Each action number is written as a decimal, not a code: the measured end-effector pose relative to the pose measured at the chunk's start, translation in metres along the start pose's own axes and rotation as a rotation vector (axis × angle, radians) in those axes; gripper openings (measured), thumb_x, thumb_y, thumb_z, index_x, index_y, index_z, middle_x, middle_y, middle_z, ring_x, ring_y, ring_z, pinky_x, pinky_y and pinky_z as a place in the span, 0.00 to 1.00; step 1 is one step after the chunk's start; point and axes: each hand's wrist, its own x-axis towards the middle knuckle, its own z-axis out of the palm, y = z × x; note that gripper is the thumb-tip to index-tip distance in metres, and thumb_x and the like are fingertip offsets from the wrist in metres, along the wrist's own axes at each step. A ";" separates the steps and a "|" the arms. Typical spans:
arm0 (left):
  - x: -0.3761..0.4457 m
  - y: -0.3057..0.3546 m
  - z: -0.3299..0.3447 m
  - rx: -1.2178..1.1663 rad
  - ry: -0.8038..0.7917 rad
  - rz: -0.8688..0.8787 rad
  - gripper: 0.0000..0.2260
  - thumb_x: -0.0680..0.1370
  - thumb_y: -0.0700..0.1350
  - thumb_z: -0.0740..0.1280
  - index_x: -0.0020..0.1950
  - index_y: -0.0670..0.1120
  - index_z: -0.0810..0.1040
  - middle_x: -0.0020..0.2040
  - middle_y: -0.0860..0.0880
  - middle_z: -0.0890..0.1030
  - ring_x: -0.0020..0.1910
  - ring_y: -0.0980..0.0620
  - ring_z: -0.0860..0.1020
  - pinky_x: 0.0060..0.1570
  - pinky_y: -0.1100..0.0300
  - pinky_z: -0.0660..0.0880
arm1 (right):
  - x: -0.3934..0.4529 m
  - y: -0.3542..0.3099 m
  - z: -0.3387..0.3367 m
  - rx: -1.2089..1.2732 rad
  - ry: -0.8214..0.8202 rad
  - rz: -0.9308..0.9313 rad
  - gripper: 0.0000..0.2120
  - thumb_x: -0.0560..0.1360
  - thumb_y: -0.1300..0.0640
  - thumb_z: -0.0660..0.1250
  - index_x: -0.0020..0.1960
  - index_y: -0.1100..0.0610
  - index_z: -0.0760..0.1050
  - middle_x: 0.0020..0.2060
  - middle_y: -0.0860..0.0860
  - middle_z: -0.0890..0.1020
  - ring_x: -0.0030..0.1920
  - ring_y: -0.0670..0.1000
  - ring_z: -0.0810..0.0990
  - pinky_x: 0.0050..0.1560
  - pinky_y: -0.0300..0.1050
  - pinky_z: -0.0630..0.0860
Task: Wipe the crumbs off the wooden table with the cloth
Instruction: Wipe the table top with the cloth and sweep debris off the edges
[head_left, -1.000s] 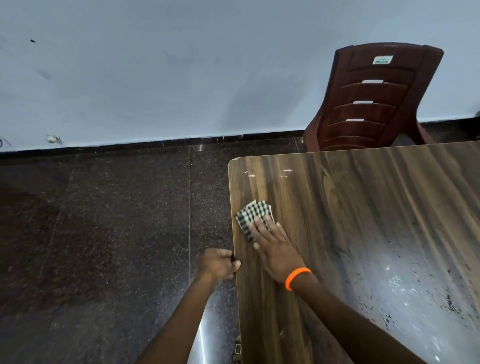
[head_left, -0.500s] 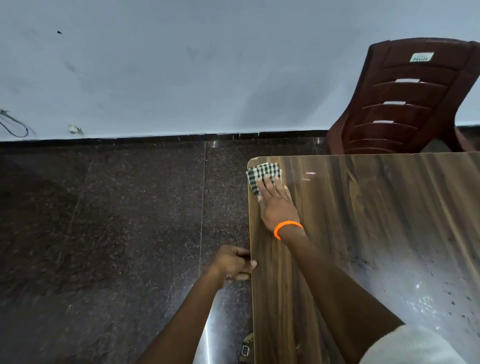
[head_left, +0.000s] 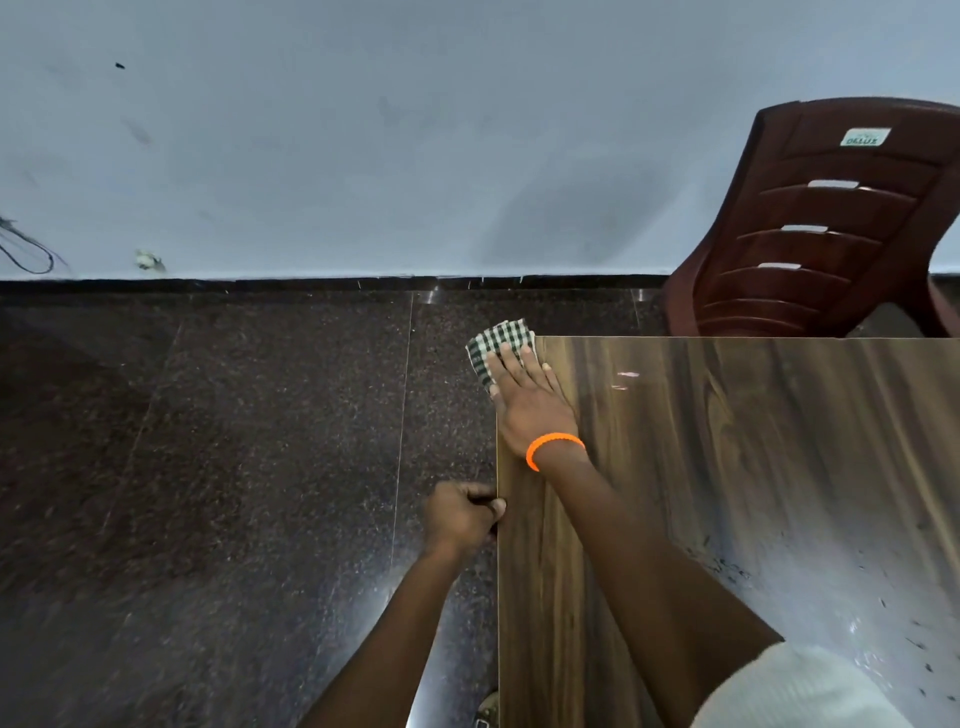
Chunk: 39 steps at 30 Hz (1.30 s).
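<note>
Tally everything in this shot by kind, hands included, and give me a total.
Hands: 2, the right hand flat on the cloth, the left hand closed on the table edge
Checked cloths: 1, at the far left corner, partly over the edge
Wooden tables: 1
Plastic chairs: 1
Orange wristbands: 1
Total: 6

Wooden table (head_left: 727, 493) carries checked cloth (head_left: 493, 345) and pale crumbs (head_left: 626, 376).

Cloth (head_left: 497, 347) overhangs table's (head_left: 727, 493) far-left corner; chair (head_left: 831, 223) behind.
</note>
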 end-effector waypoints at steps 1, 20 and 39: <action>0.001 0.001 0.001 0.007 0.012 -0.004 0.06 0.76 0.34 0.72 0.52 0.37 0.85 0.46 0.37 0.86 0.40 0.44 0.83 0.44 0.46 0.83 | 0.001 0.005 -0.001 -0.001 0.006 0.000 0.25 0.86 0.50 0.47 0.82 0.46 0.49 0.82 0.44 0.51 0.82 0.50 0.46 0.81 0.52 0.46; 0.005 0.012 0.000 0.011 -0.082 -0.147 0.08 0.77 0.31 0.68 0.45 0.41 0.85 0.39 0.42 0.84 0.38 0.47 0.82 0.45 0.48 0.83 | -0.030 0.022 0.003 0.034 0.022 0.005 0.25 0.85 0.50 0.50 0.82 0.46 0.52 0.81 0.43 0.54 0.82 0.50 0.47 0.81 0.52 0.45; -0.023 0.073 0.084 0.908 0.040 0.648 0.40 0.71 0.44 0.75 0.80 0.45 0.61 0.80 0.45 0.62 0.79 0.47 0.58 0.78 0.57 0.55 | -0.071 0.084 -0.013 0.039 0.042 0.108 0.27 0.85 0.52 0.51 0.82 0.48 0.50 0.82 0.44 0.52 0.82 0.50 0.44 0.81 0.52 0.45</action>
